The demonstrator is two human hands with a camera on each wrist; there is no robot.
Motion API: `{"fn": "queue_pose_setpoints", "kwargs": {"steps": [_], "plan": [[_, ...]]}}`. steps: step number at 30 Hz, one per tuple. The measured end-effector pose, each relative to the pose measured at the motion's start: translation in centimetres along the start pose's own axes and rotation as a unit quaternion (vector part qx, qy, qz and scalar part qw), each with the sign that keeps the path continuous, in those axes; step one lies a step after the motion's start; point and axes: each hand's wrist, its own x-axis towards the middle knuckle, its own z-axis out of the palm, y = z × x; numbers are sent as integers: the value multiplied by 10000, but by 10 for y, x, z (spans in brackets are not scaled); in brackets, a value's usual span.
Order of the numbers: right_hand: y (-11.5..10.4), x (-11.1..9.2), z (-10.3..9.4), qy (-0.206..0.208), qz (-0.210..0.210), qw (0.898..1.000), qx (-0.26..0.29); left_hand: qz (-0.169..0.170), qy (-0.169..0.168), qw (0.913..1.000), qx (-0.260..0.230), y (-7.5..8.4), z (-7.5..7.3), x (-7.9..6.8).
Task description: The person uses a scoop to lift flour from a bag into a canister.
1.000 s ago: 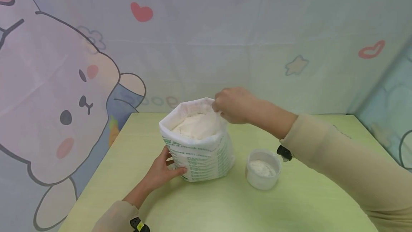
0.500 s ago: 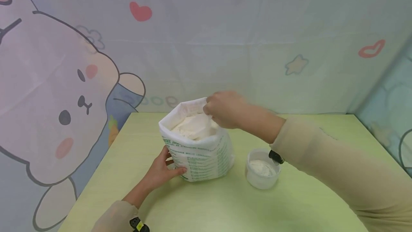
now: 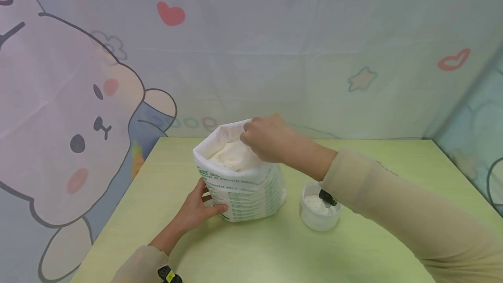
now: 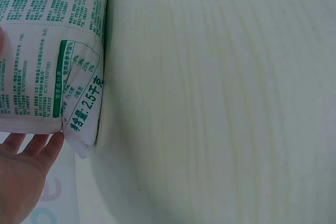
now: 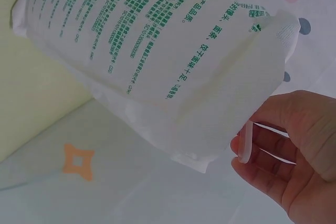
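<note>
A white flour bag (image 3: 247, 198) with green print stands on the table, its top rolled open on pale flour (image 3: 225, 155). My left hand (image 3: 196, 208) grips its lower left side, thumb on the front; in the left wrist view the fingers (image 4: 50, 150) lie against its edge. At the bag's right rim, my right hand (image 3: 271, 139) pinches a translucent plastic scoop by its handle (image 5: 245, 142), and the scoop's far end is hidden inside the bag. To the right is a round white tub (image 3: 320, 222) with flour (image 3: 314, 203) in it.
The light green table (image 3: 251, 257) ends at the back against a printed cloth (image 3: 334, 25) with a cartoon bear. The right sleeve (image 3: 373, 187) passes over the table, and a black wrist device (image 3: 327, 198) overlaps the tub in the head view.
My right hand has moved left and slightly down over the bag's mouth, bringing the scoop farther in. The left hand, the bag and the tub have stayed in place.
</note>
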Motion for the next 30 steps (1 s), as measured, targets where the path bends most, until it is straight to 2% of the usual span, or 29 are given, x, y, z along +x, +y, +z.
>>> {"fn": "queue_pose_setpoints", "kwargs": {"steps": [6,15,30], "plan": [[-1,0,1,99,51,9999,79,32,4,10000,18,-1,0,0],[-9,0,2,191,-84,9998,-12,51,20,10000,36,-1,0,-2],[-3,-1,6,226,122,9980,573,20,59,9999,84,-2,1,-2]]}}
